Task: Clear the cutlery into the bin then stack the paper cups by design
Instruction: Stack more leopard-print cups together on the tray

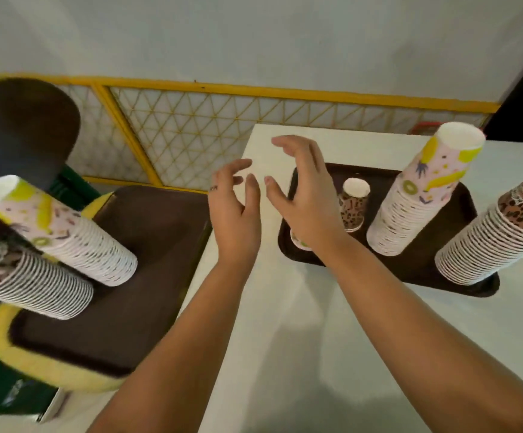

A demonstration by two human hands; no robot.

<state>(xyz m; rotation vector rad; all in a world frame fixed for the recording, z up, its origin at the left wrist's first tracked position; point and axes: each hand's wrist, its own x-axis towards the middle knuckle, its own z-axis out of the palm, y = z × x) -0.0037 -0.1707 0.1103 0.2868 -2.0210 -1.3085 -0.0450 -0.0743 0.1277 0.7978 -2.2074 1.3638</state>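
Two tall stacks of paper cups stand upside down on a dark brown tray on the white table. One is the fruit stack, pink with yellow and green fruit pictures. The other is the leopard stack, brown with dark spots, and it sits at the right end of the tray. Between the fruit stack and the right hand stands a short leopard pile, only a few cups high. A small fruit cup peeks out from under the right wrist, at the near left corner of the tray.

The right hand floats above the left end of the tray, just beside the short leopard pile but not touching it. Its fingers are spread and curled like a claw, and it holds nothing. The left hand floats over the table edge, close to the right hand, with a ring on one finger. Its fingers are loose and bent too, and it is empty. The two thumbs point up and almost meet. Both bare arms reach forward from the bottom of the view.

Off to the left, a second brown tray rests on something yellow and fuzzy. Two more tall stacks stand on it, another fruit one and another leopard one.
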